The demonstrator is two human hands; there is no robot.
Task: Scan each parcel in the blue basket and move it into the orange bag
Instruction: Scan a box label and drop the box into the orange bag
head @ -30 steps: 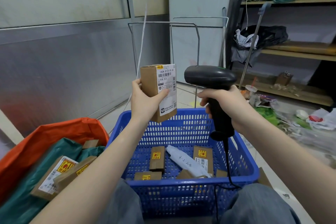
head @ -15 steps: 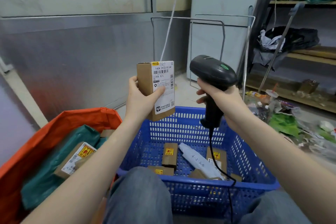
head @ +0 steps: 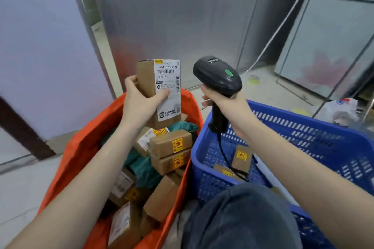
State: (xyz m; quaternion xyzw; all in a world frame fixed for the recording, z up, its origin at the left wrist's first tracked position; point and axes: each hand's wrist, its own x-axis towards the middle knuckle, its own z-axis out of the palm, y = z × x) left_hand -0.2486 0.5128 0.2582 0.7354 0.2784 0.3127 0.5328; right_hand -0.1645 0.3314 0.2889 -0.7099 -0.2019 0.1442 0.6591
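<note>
Nearest us, at six o'clock, our knee (head: 240, 216) sits between the two containers. At seven o'clock the orange bag (head: 81, 147) gapes open, already stacked with brown cartons and green mailers. At four o'clock the blue basket (head: 303, 125) holds a few small boxes (head: 241, 157) with yellow stickers, so the job looks far from finished.

Farther out, at eleven o'clock, our left hand (head: 139, 105) grips the parcel (head: 157, 91) upright, fingers curled behind it and thumb pressed on the white label, which faces us. A second ago this parcel hung above the basket; now our view has swung left and the parcel hangs over the bag's far rim. We judge the scan is done and the drop is next.

At one o'clock our right hand (head: 224, 105) is wrapped around the handle of the scanner (head: 217, 76), its head lifted beside the parcel but not touching it, cable trailing into the basket. The green lamp on top shows.

Beyond, at twelve o'clock, a metal wall panel (head: 182, 26) closes the scene
</note>
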